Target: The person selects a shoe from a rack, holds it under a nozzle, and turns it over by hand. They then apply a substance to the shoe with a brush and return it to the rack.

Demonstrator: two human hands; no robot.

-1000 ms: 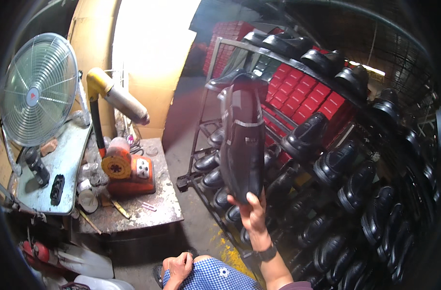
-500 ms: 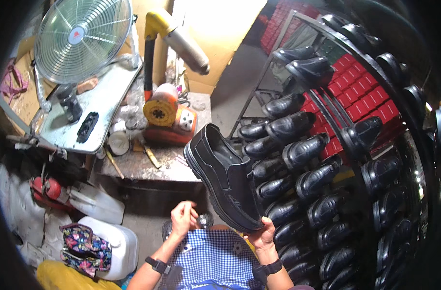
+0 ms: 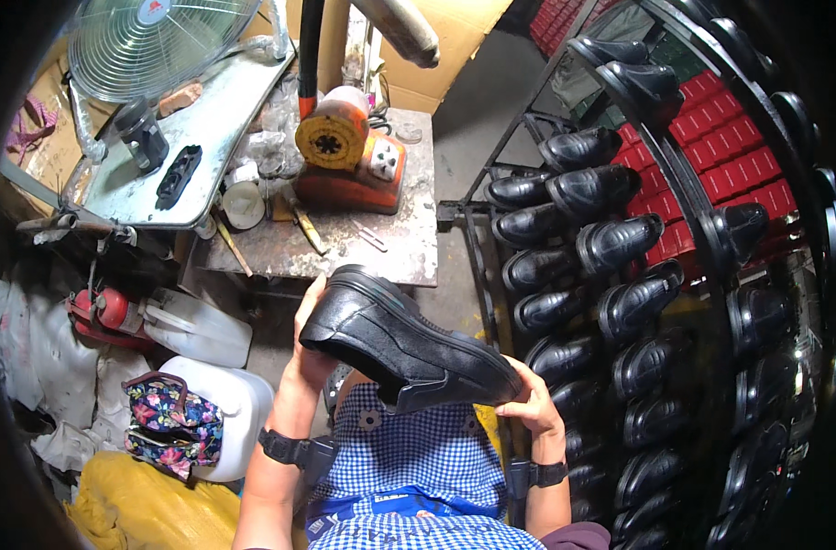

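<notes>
A black shoe (image 3: pixel 409 344) lies tilted, long axis running upper left to lower right. The left hand (image 3: pixel 310 353) clasps its upper-left end, the right hand (image 3: pixel 528 403) its lower-right end. Beyond the shoe stands a workbench (image 3: pixel 381 252); right of it, a shoe rack (image 3: pixel 610 247).

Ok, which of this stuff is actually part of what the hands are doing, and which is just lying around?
In use: black leather slip-on shoe, held by left hand at one end and right hand at the other.

Lying about: orange machine, round metal fan, floral fabric bag, white plastic jug, rack of black shoes.
</notes>
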